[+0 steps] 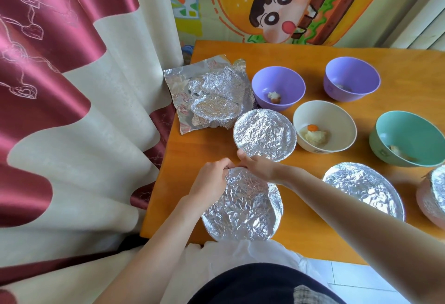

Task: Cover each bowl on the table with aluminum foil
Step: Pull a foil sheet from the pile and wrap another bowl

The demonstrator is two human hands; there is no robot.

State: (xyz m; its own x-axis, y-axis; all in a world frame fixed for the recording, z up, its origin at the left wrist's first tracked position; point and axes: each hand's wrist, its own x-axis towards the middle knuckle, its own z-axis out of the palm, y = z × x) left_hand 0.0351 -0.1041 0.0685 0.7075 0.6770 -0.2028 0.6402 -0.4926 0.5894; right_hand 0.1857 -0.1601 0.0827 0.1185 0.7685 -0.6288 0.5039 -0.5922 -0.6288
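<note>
A foil-covered bowl (pixel 243 207) sits at the near edge of the orange table (pixel 301 229). My left hand (pixel 210 180) and my right hand (pixel 258 165) both pinch the foil at its far rim, fingers curled. Other covered bowls stand just beyond (pixel 264 134), to the right (pixel 363 189) and at the right edge (pixel 433 197). Uncovered: two purple bowls (pixel 278 88) (pixel 351 78), a white bowl (pixel 325 126) and a green bowl (pixel 407 138), each holding a bit of food.
A crumpled pile of foil sheets (pixel 212 94) lies at the table's far left corner, overhanging the edge. A red and cream curtain (pixel 72 111) hangs left of the table. A cartoon poster (pixel 289 5) is on the wall behind.
</note>
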